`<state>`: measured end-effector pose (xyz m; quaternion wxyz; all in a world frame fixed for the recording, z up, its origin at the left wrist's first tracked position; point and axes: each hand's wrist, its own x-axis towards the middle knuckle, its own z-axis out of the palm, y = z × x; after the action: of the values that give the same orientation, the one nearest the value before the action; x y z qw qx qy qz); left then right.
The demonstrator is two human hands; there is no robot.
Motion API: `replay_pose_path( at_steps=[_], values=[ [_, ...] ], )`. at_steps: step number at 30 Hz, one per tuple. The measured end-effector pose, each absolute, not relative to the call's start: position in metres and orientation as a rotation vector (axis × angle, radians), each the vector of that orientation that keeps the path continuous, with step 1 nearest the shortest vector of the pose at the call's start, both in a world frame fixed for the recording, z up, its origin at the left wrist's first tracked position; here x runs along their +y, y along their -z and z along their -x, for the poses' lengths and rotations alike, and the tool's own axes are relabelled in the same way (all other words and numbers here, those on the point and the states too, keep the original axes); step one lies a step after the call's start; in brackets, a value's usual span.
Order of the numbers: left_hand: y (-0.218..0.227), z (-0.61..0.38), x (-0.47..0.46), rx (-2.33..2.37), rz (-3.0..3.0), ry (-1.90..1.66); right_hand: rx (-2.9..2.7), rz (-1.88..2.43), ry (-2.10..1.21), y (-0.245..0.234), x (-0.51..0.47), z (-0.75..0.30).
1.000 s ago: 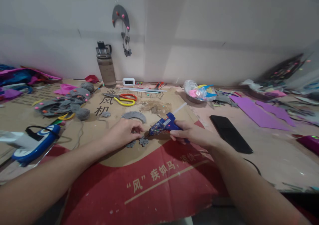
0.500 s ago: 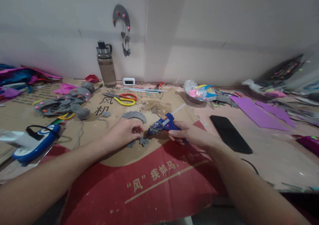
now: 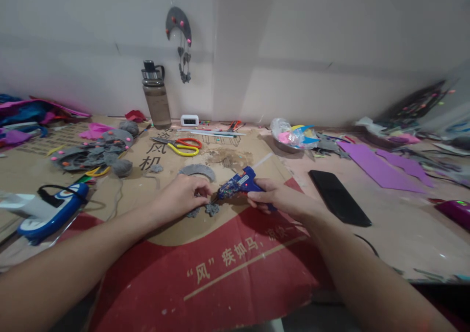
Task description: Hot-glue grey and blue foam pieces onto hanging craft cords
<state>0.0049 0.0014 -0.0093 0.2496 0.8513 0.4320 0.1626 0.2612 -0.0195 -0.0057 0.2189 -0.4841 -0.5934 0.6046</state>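
My right hand (image 3: 279,198) is closed round a blue hot glue gun (image 3: 238,184), whose nozzle points down-left at a small grey felt piece (image 3: 212,208) on the cardboard sheet (image 3: 205,253). My left hand (image 3: 183,193) rests curled beside that piece, fingertips pinched at its upper edge; whether it grips it I cannot tell. A second small grey piece (image 3: 192,212) lies just under my left fingers. A grey felt crescent (image 3: 198,170) lies a little beyond my hands.
Scissors with yellow and red handles (image 3: 181,146), a water bottle (image 3: 156,97) and a small white clock (image 3: 189,120) stand at the back. Grey felt scraps (image 3: 91,153) lie far left, a blue device (image 3: 55,209) near left, a black phone (image 3: 340,197) right, purple sheets (image 3: 378,168) beyond.
The glue gun and my right hand have crept slightly left and down toward the grey piece. My left hand has stayed in place.
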Motion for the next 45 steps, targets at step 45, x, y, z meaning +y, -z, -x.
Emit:
replay_pose_path(
  at_steps=[45],
  values=[
    [0.008, -0.005, 0.000, 1.158, -2.323, -0.444, -1.713, 1.390, -1.588, -0.003, -0.021, -0.274]
  ],
)
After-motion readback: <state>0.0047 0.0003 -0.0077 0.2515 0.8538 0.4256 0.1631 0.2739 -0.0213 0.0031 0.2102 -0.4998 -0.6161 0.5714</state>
